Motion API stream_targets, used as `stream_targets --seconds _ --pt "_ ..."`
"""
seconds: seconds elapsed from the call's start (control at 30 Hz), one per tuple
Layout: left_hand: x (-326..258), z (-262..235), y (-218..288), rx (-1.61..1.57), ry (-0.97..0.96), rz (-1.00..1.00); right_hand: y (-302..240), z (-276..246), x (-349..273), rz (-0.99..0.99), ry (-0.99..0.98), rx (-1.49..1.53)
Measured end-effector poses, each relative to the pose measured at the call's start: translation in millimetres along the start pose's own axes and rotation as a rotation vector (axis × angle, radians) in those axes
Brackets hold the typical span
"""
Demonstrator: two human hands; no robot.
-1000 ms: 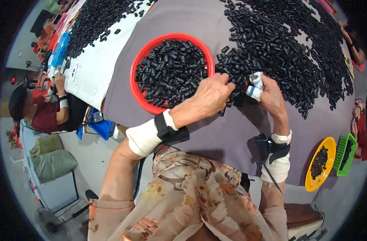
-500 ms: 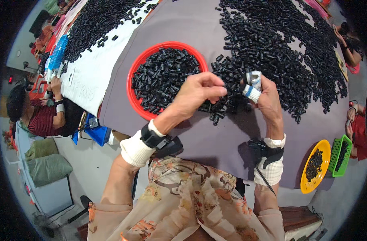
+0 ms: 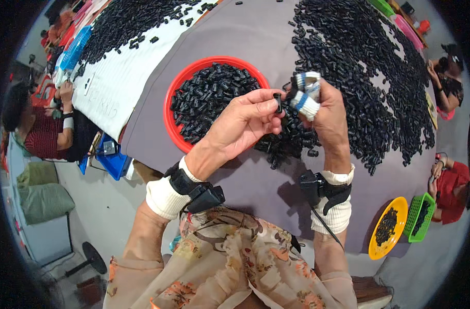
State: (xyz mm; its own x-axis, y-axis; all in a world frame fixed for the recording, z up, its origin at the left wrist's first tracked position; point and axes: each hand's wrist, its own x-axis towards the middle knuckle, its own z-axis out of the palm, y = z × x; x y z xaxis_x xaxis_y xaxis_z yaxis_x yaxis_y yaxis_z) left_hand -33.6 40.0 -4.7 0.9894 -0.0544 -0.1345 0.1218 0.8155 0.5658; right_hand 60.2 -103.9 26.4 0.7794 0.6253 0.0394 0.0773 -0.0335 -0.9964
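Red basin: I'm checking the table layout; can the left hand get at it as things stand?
Probably yes: the left hand appears close to the red basin with nothing visible between them, though that hand holds a black piece.

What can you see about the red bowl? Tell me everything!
The red bowl is round, plastic by its look, with a thick rim. It sits upright on the grey cloth, filled with small black pieces. Some inner wall shows at lower left. The left hand hides part of its right side.

Workshop: tables (image 3: pixel 224 36) heaped with small black pieces (image 3: pixel 330 41) (co-workers (image 3: pixel 47 126) alongside).
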Motion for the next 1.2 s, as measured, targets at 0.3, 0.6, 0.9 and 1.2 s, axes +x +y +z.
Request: stream_targets --seconds 0.3,0.6,0.9,1.2 --pt "-10 -11 17 -0.143 -0.079 0.077 -11 12 10 -0.01 -0.242 -0.199" --pt "-13 -12 22 -0.182 -0.056 0.147 -20 30 20 0.03 -0.339 -0.297" --pt "-14 -19 24 -0.206 -0.043 0.149 -15 35 29 -0.06 -0.334 -0.382" --pt "-14 -15 26 -0.185 -0.003 0.159 -18 35 33 -0.096 -0.335 -0.5"
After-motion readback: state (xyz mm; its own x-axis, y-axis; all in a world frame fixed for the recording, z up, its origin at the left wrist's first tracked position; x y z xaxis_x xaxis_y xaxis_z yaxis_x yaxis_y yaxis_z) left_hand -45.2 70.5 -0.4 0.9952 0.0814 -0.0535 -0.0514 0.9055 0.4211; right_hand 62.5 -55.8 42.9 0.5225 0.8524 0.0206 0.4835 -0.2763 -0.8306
